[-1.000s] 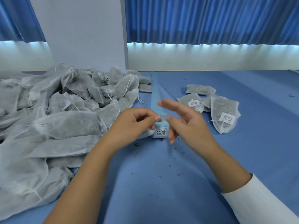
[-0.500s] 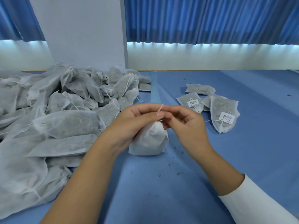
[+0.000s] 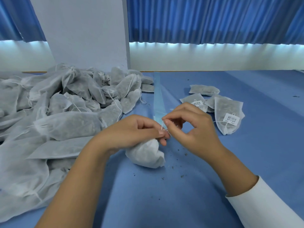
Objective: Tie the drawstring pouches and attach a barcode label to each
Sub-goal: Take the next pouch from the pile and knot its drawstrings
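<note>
At the middle of the blue table, the left hand is gripping the neck of a white drawstring pouch resting on the cloth, while the right hand is pinching its white drawstring just above.

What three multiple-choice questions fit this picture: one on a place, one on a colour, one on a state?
1. Where does the big pile of pouches lie? A. left of the held pouch B. right of it C. behind the curtain
2. Which colour is the table cover? A. red B. blue C. green
3. What does the right hand do? A. lies flat B. holds a pen C. pinches the string
Answers: A, it fills the left side; B, the bare cloth looks blue; C, thumb and finger close on it.
</note>
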Available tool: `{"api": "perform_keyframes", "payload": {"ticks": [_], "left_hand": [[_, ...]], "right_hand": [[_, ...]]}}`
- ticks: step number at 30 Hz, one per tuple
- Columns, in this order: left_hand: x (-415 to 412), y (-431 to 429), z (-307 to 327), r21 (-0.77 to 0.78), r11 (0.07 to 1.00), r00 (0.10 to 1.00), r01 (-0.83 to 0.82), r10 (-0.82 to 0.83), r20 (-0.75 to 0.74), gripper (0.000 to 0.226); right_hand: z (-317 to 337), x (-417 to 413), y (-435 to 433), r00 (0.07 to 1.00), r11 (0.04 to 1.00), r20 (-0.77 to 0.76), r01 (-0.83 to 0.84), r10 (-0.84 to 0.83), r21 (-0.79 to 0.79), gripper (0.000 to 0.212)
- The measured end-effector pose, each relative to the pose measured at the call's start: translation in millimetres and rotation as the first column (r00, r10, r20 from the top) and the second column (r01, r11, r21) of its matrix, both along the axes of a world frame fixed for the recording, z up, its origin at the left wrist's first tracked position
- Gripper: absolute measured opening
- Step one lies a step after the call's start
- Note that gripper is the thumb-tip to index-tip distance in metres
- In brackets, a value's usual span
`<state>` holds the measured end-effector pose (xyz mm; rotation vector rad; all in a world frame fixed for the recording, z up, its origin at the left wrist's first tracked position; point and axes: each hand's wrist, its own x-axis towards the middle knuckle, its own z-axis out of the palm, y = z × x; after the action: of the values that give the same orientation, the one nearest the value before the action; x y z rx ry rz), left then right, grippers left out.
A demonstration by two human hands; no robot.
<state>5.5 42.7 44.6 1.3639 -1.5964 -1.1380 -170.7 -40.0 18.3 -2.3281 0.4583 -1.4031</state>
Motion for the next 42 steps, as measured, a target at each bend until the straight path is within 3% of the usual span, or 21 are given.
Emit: {"api": "perform_keyframes", "payload": {"ticks": [4,9,12,16,27,33,38,42], "left_hand": [[-4,0,3,0.014,1.000,0.992,-0.010,0.012,-0.129,0.018],[-5,-4,0,-0.003,0.991,0.952,-0.130,0.124,-0.280,0.031],[-7,-5,1,0.003,0.982,0.937,-0.187,0.179,-0.301,0.036],[-6,-5,1,-0.004,0.983,0.931,-0.185,0.174,-0.320,0.032],[-5,-6,-1,0.012,0.979,0.950,-0.206,0.203,-0.239,0.025],[-4,-11,-4,0.018,0.903,0.889,-0.429,0.426,-0.169,0.008],[-4,-11,-3,0.041,0.910,0.903,-0.413,0.415,-0.108,0.013],[-6,-10,-3,0.037,0.917,0.913,-0.397,0.398,-0.087,0.013]], "right_hand": [[1,2,-1,0.999,0.982,0.034,-0.015,0.009,0.188,0.014],[-3,9,-1,0.995,0.866,0.048,0.055,-0.090,0.497,0.030],[1,7,0,0.984,0.786,0.180,-0.120,0.011,0.607,0.021],[1,7,3,0.953,0.653,0.231,-0.303,0.196,0.694,0.018],[1,8,3,0.941,0.559,0.266,-0.337,0.207,0.758,0.021],[5,8,-1,0.935,0.523,0.309,-0.355,0.175,0.775,0.025],[5,6,1,0.866,0.394,0.438,-0.499,0.240,0.772,0.025],[4,6,1,0.880,0.425,0.405,-0.475,0.249,0.771,0.020]]}}
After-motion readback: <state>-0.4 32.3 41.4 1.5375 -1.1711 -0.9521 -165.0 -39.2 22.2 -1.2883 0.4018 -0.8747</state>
